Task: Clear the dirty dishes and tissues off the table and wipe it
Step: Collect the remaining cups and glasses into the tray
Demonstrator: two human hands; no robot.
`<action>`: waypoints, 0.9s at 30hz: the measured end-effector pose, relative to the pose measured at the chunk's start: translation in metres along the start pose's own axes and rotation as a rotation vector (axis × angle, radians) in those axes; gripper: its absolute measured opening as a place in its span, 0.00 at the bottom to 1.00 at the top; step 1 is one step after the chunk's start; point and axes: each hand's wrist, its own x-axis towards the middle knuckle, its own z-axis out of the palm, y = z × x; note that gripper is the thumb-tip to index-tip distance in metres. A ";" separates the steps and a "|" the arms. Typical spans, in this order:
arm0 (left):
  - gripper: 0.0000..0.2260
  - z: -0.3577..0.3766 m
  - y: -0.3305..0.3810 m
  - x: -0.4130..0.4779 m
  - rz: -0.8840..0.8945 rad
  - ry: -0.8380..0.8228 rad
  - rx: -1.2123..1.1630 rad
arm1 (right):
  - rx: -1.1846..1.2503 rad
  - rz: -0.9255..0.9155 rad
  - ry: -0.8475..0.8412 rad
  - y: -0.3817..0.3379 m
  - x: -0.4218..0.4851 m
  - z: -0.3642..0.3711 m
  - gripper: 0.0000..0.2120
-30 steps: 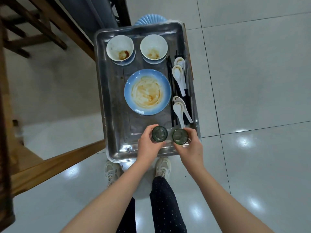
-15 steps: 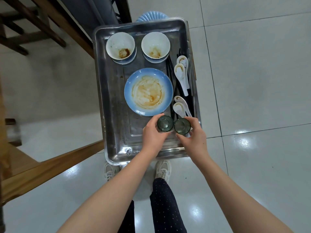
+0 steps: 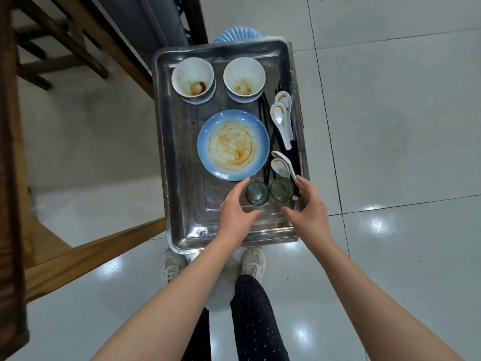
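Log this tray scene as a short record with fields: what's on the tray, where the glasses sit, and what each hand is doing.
Tray: metal tray holds all the dishes
Bowls: left bowl and right bowl, white, stained, at the far end
Plate: blue plate, sauce-smeared, in the middle
Cutlery: four white spoons and black chopsticks along the right side
Glasses: left glass and right glass, green, upright, side by side
Left hand: open beside left glass, gripping nothing
Right hand: open beside right glass, gripping nothing
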 end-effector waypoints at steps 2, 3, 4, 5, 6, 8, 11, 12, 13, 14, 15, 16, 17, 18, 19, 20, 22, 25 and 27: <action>0.35 -0.010 0.005 -0.009 -0.010 0.005 0.007 | -0.029 -0.008 0.007 -0.009 -0.009 -0.009 0.35; 0.35 -0.016 0.009 -0.014 -0.013 0.011 0.015 | -0.043 -0.009 0.011 -0.015 -0.014 -0.014 0.34; 0.34 -0.022 0.014 -0.019 -0.014 0.019 0.021 | -0.057 -0.012 0.016 -0.022 -0.019 -0.019 0.34; 0.34 -0.029 0.020 -0.026 -0.013 0.028 0.021 | -0.067 -0.017 0.021 -0.030 -0.024 -0.024 0.34; 0.34 -0.037 0.027 -0.032 -0.008 0.037 0.014 | -0.068 -0.022 0.024 -0.038 -0.028 -0.030 0.33; 0.33 -0.055 0.043 -0.048 0.008 0.055 -0.004 | -0.061 -0.041 0.023 -0.058 -0.038 -0.042 0.32; 0.31 -0.087 0.071 -0.075 0.037 0.080 0.013 | -0.061 -0.088 0.021 -0.096 -0.054 -0.060 0.31; 0.30 -0.099 0.081 -0.085 0.044 0.094 0.017 | -0.056 -0.099 0.019 -0.109 -0.060 -0.065 0.31; 0.30 -0.111 0.091 -0.095 0.052 0.111 0.016 | -0.050 -0.112 0.018 -0.124 -0.066 -0.070 0.31; 0.29 -0.124 0.100 -0.106 0.059 0.127 0.016 | -0.044 -0.129 0.020 -0.139 -0.073 -0.074 0.30; 0.29 -0.138 0.109 -0.117 0.067 0.140 0.014 | -0.034 -0.148 0.025 -0.155 -0.079 -0.076 0.30; 0.28 -0.151 0.118 -0.128 0.073 0.154 0.008 | -0.025 -0.167 0.030 -0.171 -0.086 -0.077 0.29; 0.28 -0.166 0.126 -0.138 0.078 0.170 0.005 | -0.012 -0.184 0.031 -0.186 -0.092 -0.077 0.29; 0.28 -0.180 0.134 -0.148 0.085 0.191 0.004 | 0.000 -0.198 0.023 -0.202 -0.099 -0.075 0.29; 0.28 -0.195 0.140 -0.158 0.093 0.219 0.003 | 0.000 -0.212 0.004 -0.217 -0.106 -0.073 0.28; 0.28 -0.211 0.145 -0.167 0.101 0.248 0.002 | -0.009 -0.224 -0.016 -0.233 -0.112 -0.069 0.28; 0.28 -0.244 0.151 -0.185 0.116 0.293 -0.006 | -0.031 -0.257 -0.043 -0.264 -0.121 -0.058 0.28; 0.27 -0.297 0.147 -0.205 0.152 0.348 -0.035 | -0.039 -0.356 -0.054 -0.312 -0.130 -0.031 0.27; 0.27 -0.330 0.134 -0.218 0.164 0.397 -0.055 | -0.041 -0.420 -0.055 -0.342 -0.140 -0.008 0.25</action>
